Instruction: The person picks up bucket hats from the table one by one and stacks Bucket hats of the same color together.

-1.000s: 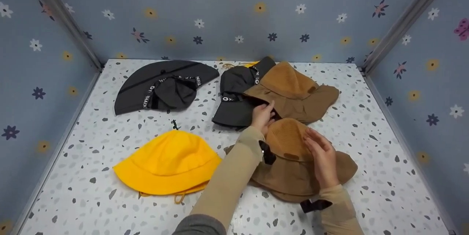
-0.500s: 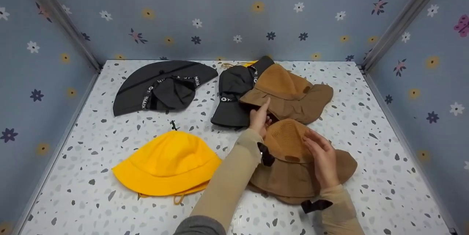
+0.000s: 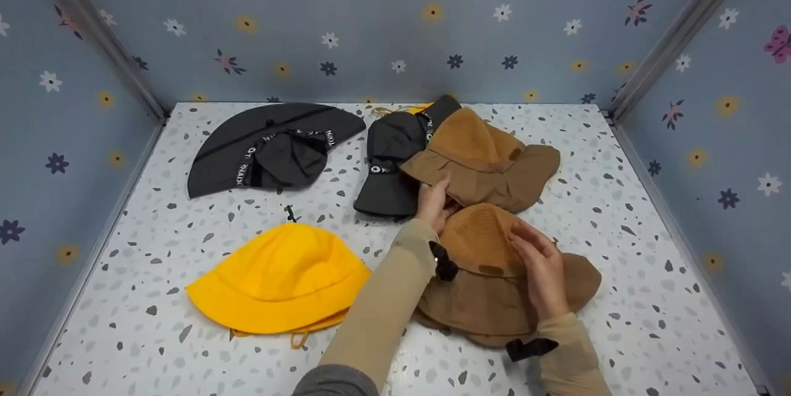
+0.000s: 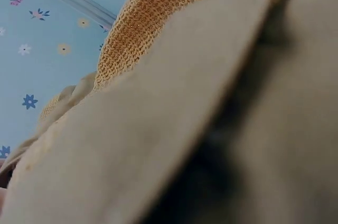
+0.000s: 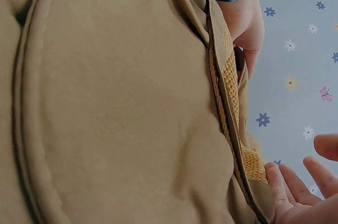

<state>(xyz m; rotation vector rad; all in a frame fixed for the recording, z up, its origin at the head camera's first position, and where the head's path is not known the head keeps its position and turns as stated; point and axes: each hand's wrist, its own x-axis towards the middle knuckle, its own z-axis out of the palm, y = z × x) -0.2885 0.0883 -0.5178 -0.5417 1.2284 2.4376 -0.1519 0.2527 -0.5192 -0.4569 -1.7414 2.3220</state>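
Two brown sun hats with tan knitted crowns lie on the right side of the head view. My left hand (image 3: 434, 201) grips the near-left brim of the far brown sun hat (image 3: 476, 143), thumb on top and the other fingers mostly hidden. My right hand (image 3: 544, 266) rests with nearly straight fingers on the right side of the crown of the near brown sun hat (image 3: 479, 235). A second brim edge shows beneath that hat's brim. In the right wrist view, the near hat's wide brim (image 5: 121, 97) fills most of the frame, fingertips right at its crown.
A yellow bucket hat (image 3: 284, 272) lies front left. Behind it is a dark grey wide-brimmed hat (image 3: 284, 155). Another dark grey hat (image 3: 392, 143) lies partly under the far brown one, with something yellow (image 3: 420, 108) behind. Flowered panels (image 3: 395, 25) wall the speckled table (image 3: 154, 346).
The far brown sun hat has shifted slightly left and towards me with my left hand, whose thumb has come down onto its brim. My right hand has stayed on the near hat.
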